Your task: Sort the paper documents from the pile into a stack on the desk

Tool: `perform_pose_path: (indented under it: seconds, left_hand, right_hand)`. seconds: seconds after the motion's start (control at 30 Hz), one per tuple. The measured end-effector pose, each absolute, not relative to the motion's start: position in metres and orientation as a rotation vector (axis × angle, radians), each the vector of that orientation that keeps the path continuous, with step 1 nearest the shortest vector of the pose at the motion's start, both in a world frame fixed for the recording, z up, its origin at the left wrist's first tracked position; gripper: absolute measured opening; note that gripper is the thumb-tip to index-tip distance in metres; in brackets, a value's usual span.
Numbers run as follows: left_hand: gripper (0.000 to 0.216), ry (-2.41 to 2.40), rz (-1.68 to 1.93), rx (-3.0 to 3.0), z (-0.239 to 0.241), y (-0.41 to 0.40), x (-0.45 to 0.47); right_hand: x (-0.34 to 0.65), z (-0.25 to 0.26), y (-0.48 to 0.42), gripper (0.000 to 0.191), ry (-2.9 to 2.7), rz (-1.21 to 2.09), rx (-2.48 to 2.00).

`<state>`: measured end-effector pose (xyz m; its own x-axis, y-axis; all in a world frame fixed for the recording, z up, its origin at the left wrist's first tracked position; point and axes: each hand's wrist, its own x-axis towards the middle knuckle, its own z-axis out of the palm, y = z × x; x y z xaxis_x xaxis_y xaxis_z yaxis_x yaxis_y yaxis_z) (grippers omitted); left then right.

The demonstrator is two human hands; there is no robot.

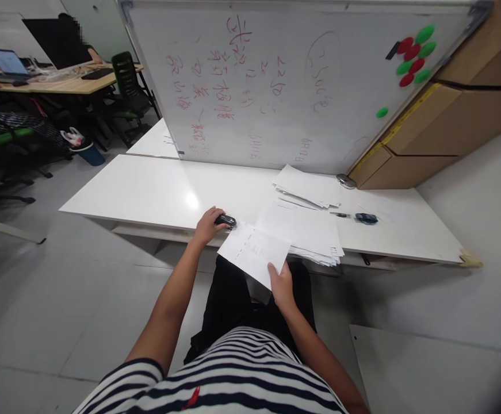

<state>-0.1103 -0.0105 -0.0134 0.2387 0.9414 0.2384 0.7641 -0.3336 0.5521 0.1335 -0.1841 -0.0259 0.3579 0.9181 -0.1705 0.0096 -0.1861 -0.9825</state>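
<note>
My left hand (209, 225) is closed around a black stapler (226, 220) at the front edge of the white table. The stapler's front end meets or overlaps the upper left corner of a printed paper sheet (254, 252); whether the corner sits inside its jaws is too small to tell. Gripping the sheet's lower right edge, my right hand (282, 283) has its thumb on top. Part of the sheet extends past the table edge over my lap. Just beyond it lies a loose stack of paper (304, 230), with another paper pile (308, 185) farther back.
A whiteboard (250, 86) with red writing stands along the table's (146, 184) back edge. On the right are a pen (340, 214), a dark blue object (366, 218), a shiny mouse-like object (345, 181) and stacked cardboard boxes (457, 126). People sit at a desk (73, 85), far left.
</note>
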Motion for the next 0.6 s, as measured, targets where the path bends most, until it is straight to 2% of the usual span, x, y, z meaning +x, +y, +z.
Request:
perform_pose_path:
  seconds: [0.17, 0.33, 0.47, 0.6]
  left_hand:
    - [0.042, 1.569, 0.705, 2.148, -0.01, -0.012, -0.11]
    - [0.063, 1.472, 0.483, 2.137, 0.005, -0.017, -0.118]
    - [0.056, 1.539, 0.344, 2.025, 0.03, -0.01, -0.107]
    - [0.055, 1.761, 0.505, 2.018, 0.039, 0.012, -0.07]
  right_hand:
    - [0.128, -0.029, -0.174, 0.045, -0.887, 1.14, -1.427]
    - [0.125, -0.033, -0.175, 0.046, -0.882, 1.185, -1.419]
    - [0.125, -0.033, -0.179, 0.048, -0.874, 1.192, -1.441]
    - [0.125, -0.031, -0.179, 0.047, -0.898, 1.17, -1.458]
